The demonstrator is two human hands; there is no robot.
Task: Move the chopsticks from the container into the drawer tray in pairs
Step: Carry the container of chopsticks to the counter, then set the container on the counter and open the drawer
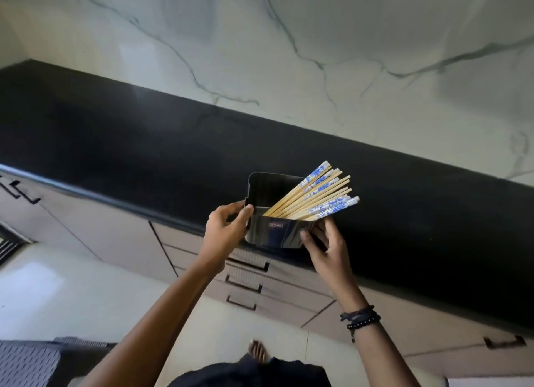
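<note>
The black glossy rectangular container (277, 233) is in the middle of the frame, over the front edge of the long black stone countertop (115, 143), which crosses from the left side to the lower right. The wooden chopsticks with blue-patterned ends (315, 196) stand inside the container and lean over its right rim toward the upper right. The left hand (225, 227) grips its left wall, the right hand (326, 248) its lower right corner. Behind the countertop, the white veined marble wall (289, 39) fills the top; the grey cabinet drawers (248, 274) lie below the container
</note>
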